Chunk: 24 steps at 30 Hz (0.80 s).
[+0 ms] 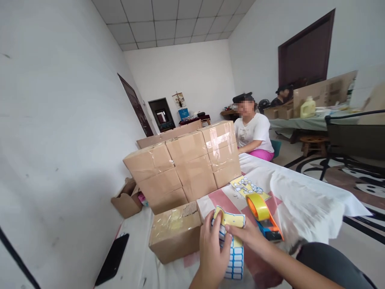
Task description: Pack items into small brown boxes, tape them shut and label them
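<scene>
The tabletop (303, 196) is covered with a white, partly reddish cloth (282, 176). By its left edge, a flat black device (112, 259) is laid. Farther from the near edge, taped cartons (192, 160) are stacked; a single carton (177, 237) is placed before them. Toward the right edge, a yellow sheet (247, 185) and tape dispenser (263, 210) are seen.

No readable text — only illegible marks (190, 208) on the front carton (177, 229)

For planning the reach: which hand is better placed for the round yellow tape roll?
Probably the right hand: it is closer to the tape roll. The left hand is farther; both hold blue-bordered paper labels.
</scene>
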### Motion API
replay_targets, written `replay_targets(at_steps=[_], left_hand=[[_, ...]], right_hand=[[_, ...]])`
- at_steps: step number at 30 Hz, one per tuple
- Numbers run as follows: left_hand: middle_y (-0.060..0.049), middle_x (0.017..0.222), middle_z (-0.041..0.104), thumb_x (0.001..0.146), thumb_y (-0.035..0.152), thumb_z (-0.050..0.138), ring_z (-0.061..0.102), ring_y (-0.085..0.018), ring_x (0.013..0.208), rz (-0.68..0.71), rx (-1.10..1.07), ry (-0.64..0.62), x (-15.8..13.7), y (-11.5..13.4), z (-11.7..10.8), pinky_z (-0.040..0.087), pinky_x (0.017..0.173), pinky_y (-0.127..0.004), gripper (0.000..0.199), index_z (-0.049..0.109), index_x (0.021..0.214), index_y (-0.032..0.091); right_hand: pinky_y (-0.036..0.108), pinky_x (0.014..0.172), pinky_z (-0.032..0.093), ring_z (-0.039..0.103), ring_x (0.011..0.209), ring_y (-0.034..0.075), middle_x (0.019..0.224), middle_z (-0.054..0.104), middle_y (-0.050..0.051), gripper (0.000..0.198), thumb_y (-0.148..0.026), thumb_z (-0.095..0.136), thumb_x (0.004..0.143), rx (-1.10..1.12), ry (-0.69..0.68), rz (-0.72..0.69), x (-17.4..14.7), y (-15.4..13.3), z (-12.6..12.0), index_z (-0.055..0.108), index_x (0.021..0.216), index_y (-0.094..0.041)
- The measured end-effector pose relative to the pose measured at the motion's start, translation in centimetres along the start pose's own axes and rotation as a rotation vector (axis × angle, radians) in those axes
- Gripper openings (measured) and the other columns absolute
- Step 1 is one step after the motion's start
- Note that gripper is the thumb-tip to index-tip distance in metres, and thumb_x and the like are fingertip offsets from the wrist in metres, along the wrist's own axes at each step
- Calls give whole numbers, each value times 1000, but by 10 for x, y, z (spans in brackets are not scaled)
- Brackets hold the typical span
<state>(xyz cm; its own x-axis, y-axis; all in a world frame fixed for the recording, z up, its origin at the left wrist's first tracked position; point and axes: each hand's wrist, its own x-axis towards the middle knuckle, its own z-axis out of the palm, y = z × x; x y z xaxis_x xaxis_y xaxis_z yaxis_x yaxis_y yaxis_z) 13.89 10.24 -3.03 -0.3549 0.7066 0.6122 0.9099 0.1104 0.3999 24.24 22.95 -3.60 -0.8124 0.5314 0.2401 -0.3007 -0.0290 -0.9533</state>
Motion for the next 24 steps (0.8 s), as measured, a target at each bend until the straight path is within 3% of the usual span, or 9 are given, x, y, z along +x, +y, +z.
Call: replay_targets(at_steps=[5,8,11,14,19,24], left_hand=[[-10,153,49,97,31,49,50,-24,138,78,2,11,-5,-8,-2,50,110,-44,56,40,151,23],[-6,147,56,97,25,48,52,-23,136,105,23,23,-3,-7,-8,52,108,-44,47,49,145,26],[-3,130,70,95,20,51,62,-23,126,151,37,112,2,0,-17,55,100,-43,30,64,121,26],[-2,115,75,94,15,51,66,-22,114,177,38,179,6,6,-23,54,92,-40,17,65,98,25],[-3,103,73,96,16,48,67,-18,98,119,-18,245,10,0,-26,52,86,-34,16,62,100,23],[-1,82,72,98,27,50,67,-17,78,33,-56,294,7,-19,-31,53,72,-28,15,64,97,23]], right_hand=[[44,88,57,71,95,30,100,77,11,48,-55,76,78,-37,46,66,-7,-7,7,76,105,-16],[45,89,57,72,96,31,102,77,12,49,-54,79,76,23,126,96,-7,-9,11,74,107,-16],[45,92,57,72,98,30,107,76,13,50,-52,80,75,44,172,105,-8,-9,11,72,109,-16],[45,91,57,72,97,31,107,76,14,50,-53,79,74,5,200,124,-9,-9,9,71,106,-16],[45,84,58,71,87,29,97,76,10,48,-53,81,70,-21,203,150,-1,-6,-1,68,99,-17],[41,83,56,70,90,27,98,74,9,42,-42,78,68,4,201,154,23,4,-25,66,100,-18]])
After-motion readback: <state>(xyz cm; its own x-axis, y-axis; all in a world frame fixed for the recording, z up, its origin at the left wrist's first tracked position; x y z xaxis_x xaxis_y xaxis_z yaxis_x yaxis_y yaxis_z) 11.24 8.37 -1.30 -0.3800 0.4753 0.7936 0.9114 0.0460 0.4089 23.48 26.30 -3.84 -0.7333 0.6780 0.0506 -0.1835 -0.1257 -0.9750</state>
